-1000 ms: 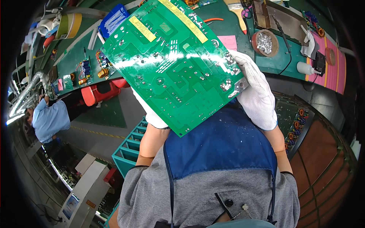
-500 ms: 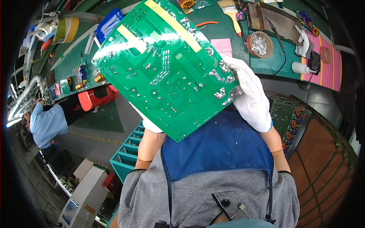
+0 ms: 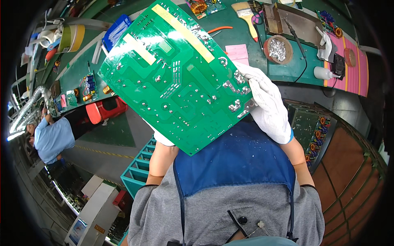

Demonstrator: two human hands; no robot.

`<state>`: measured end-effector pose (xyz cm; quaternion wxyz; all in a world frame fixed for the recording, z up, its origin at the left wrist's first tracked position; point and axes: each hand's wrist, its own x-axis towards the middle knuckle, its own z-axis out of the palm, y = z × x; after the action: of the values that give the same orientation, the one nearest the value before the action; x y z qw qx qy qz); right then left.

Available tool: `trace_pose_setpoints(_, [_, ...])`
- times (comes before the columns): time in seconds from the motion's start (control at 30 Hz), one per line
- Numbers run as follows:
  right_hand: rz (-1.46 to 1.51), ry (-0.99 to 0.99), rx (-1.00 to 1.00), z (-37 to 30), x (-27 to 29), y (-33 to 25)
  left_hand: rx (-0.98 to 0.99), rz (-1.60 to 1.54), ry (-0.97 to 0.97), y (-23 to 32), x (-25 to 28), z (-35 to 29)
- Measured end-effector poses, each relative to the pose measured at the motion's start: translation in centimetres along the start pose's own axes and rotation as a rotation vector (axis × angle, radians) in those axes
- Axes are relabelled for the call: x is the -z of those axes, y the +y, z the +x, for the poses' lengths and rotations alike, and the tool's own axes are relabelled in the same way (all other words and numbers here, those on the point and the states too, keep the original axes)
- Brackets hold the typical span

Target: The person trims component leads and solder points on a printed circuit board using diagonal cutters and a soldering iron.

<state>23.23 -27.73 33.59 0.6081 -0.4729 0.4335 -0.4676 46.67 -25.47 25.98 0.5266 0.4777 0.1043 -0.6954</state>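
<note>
A large green circuit board is held up in front of me, its soldered face toward me and one corner pointing down at my apron. Two yellow tape strips and several shiny solder patches lie on that face. My right hand, in a white knitted glove, grips the board's right edge by the solder patches, with its thumb side at the front. Mostly hidden behind the lower left edge is my left hand, also gloved in white; only a bit near the wrist shows, so its fingers cannot be seen.
On the green bench lie a brush, a round bowl of solder bits, a soldering iron, a metal tray, a pink slip and a white bottle. A red stool and a person in blue are at left.
The board has tilted slightly, and the bright glare on its upper left has shrunk. My right hand has shifted a little left with it. The person at left has moved slightly.
</note>
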Motion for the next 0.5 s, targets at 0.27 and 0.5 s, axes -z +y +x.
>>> trace_pose_setpoints(0.27, [-0.055,-0.013,0.063,0.0,0.4,0.3,-0.019,-0.009,0.017,0.8,-1.0,-0.2])
trace_pose_setpoints(0.5, [-0.055,-0.025,0.101,0.1,0.5,0.1,-0.03,-0.021,0.039,1.4,-1.8,-0.9])
